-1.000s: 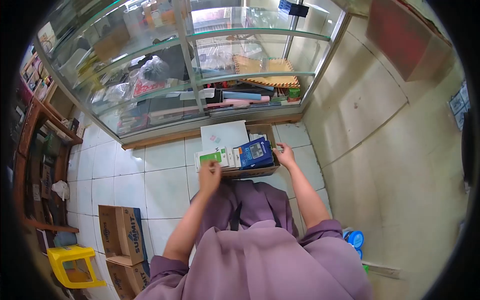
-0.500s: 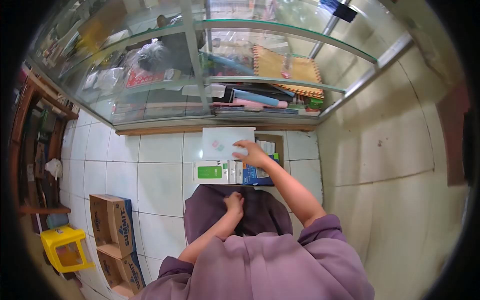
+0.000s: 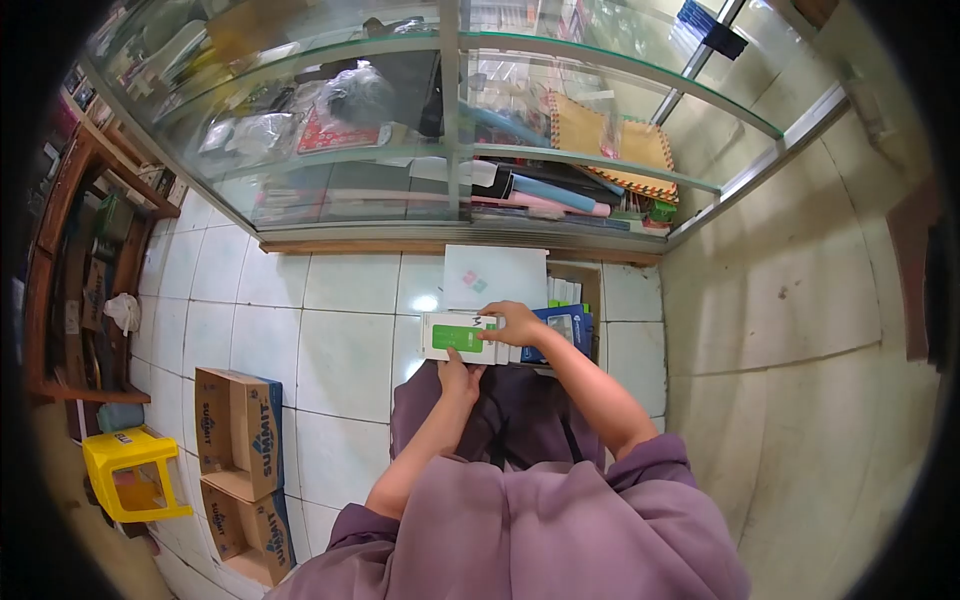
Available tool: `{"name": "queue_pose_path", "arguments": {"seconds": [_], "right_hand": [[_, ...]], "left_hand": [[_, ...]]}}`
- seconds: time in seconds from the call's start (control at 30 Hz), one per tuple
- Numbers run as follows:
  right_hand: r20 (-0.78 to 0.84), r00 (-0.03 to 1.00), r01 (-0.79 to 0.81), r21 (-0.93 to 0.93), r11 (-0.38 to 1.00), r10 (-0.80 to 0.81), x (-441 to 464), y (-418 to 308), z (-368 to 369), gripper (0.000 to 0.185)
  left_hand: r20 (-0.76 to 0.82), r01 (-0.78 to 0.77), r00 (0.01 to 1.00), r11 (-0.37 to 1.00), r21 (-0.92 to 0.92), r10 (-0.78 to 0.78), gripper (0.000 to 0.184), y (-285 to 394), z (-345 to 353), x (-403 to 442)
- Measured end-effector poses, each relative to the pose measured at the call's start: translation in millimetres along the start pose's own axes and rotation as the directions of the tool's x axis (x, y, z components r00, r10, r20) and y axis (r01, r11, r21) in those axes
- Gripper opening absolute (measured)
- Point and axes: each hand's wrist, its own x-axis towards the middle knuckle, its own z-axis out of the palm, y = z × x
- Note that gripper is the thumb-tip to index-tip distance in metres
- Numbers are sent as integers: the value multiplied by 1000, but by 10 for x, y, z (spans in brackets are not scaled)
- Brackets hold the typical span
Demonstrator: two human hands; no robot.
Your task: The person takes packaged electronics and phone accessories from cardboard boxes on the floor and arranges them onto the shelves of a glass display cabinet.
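Both of my hands are on a white box with a green panel (image 3: 456,338), in front of my knees. My left hand (image 3: 458,376) grips its near edge, thumb on top and fingers partly hidden below. My right hand (image 3: 512,325) is closed over its right end, with fingertips on the top face. Just beyond lies a larger white flat box (image 3: 510,270) with a small pink and green mark. A blue package (image 3: 568,325) sits right beside my right wrist. Behind it, small white packs (image 3: 563,292) stand in an open brown carton (image 3: 597,340).
A glass display case (image 3: 470,235) with plastic-wrapped goods and brown envelopes stands ahead. On the tiled floor to the left are two open cardboard boxes (image 3: 268,430) and a yellow stool (image 3: 140,450). A wooden shelf (image 3: 60,250) lines the far left; a wall (image 3: 770,300) rises at right.
My left hand has moved from my lap up to the white and green box. My right hand has come down from the flat white box onto it. The view has shifted slightly.
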Motion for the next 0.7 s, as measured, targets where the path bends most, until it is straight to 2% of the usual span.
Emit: {"name": "queue_pose_path", "arguments": {"seconds": [0.07, 0.13, 0.2, 0.27, 0.3, 0.33, 0.37, 0.4, 0.47, 0.5, 0.53, 0.57, 0.6, 0.63, 0.7], "right_hand": [[-76, 996, 45, 74, 996, -40, -125, -45, 8, 53], [-159, 983, 108, 126, 986, -88, -391, -300, -177, 52], [-137, 989, -29, 213, 977, 59, -701, -755, -485, 49], [-270, 962, 112, 237, 965, -45, -788, -773, -671, 50], [-408, 901, 251, 207, 946, -149, -852, -828, -785, 54], [-531, 810, 383, 154, 911, -250, -947, -964, -921, 59], [-474, 881, 345, 622, 703, -12, -1115, -1102, -1032, 69], [-564, 825, 481, 658, 579, -45, -1189, -1141, -1045, 71], [-720, 689, 710, 647, 277, -85, -1274, -1178, -908, 77], [-788, 584, 757, 441, 483, -196, -1239, -1137, -810, 79], [-722, 681, 684, 572, 452, -117, -1146, -924, -612, 78], [-749, 661, 666, 559, 494, -44, -1086, -870, -485, 73], [-688, 724, 569, 638, 518, 53, -1192, -1027, -513, 68], [-839, 543, 698, 470, 539, 29, -1074, -1049, -522, 55], [-906, 400, 763, 412, 498, 138, -993, -1095, -658, 57]], "left_hand": [[68, -52, 996, 998, -23, 54, 43, 14, -65, -105], [64, -8, 998, 999, 41, 5, 51, 231, 34, -414], [125, -18, 992, 995, 100, 6, 60, 496, 264, -709], [230, -88, 972, 987, 135, 55, 67, 680, 471, -911], [361, -109, 931, 987, 117, 60, 67, 764, 558, -944], [419, -93, 905, 995, 32, 71, 66, 796, 647, -914], [474, -71, 876, 996, -54, 88, 64, 811, 745, -856], [523, -41, 845, 989, -139, 108, 63, 814, 851, -820], [548, -50, 826, 986, -160, 130, 58, 764, 1124, -872], [551, -78, 821, 986, -149, 148, 56, 681, 1252, -954], [551, -108, 817, 984, -140, 168, 54, 589, 1365, -1025], [532, -118, 836, 991, -68, 136, 54, 502, 1460, -1129], [559, -82, 820, 991, -105, 127, 54, 357, 1535, -1083], [550, -89, 826, 992, -86, 121, 53, 256, 1592, -1107], [559, -143, 818, 989, -33, 137, 56, 193, 1809, -1158]]}}
